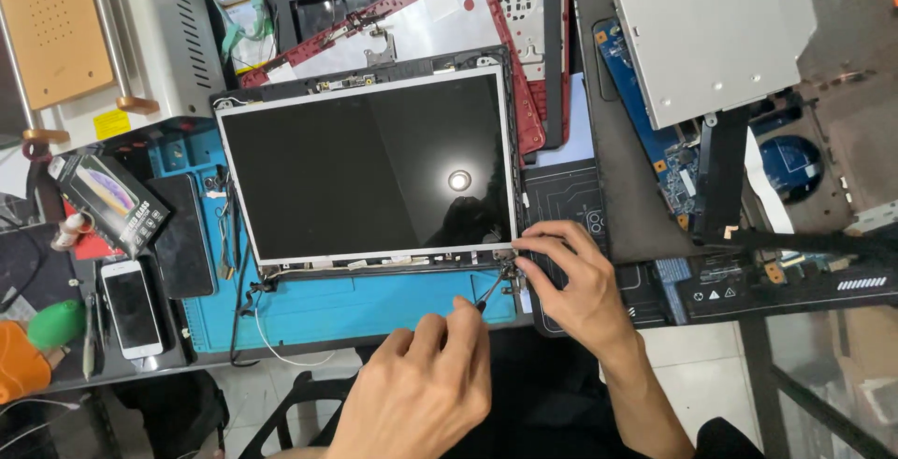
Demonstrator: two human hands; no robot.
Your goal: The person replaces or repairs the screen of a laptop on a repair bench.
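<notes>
A bare laptop screen panel (374, 164) lies flat in its black lid frame on a blue work mat (346, 309). My left hand (421, 389) is closed around a thin dark tool (488, 292), whose tip points at the panel's lower right corner by the hinge (508, 270). My right hand (571, 281) rests at that same corner, fingers curled on the frame's edge beside the hinge. Thin cables (248, 291) trail from the panel's lower left corner.
A red laptop shell (538, 103) lies behind the panel. A silver optical drive (716, 33) and blue circuit board (645, 122) sit at right. At left are a white phone (131, 309), a black phone (182, 234), a small box (112, 202) and a green object (56, 323).
</notes>
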